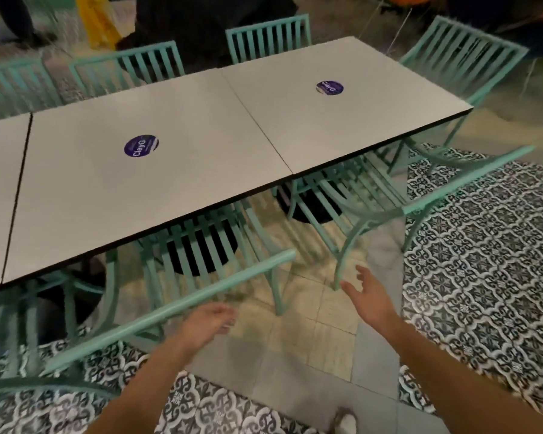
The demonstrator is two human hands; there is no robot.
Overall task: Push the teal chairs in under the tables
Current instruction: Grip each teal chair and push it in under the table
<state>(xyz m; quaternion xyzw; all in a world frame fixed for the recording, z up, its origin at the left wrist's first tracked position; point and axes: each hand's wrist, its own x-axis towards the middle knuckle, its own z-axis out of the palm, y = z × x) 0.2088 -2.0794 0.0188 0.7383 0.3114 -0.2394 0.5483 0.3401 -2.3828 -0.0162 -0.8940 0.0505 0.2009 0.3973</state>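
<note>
A row of pale grey square laminate tabletops (201, 158) with dark edges crosses the frame. Round purple stickers (141, 145) lie on two. Teal slatted metal chairs (207, 245) stand on the patterned tile floor (483, 277).

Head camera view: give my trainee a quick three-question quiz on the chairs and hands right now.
1. True or false: the left hand grips the top rail of the near chair.
2. What is stuck on each table? A) round purple sticker B) menu C) cup
3. Fill in: the right hand is ____, reaching toward the next chair.

Key: 1 false, it lies loosely by the rail; 2 A; 3 open.
</note>
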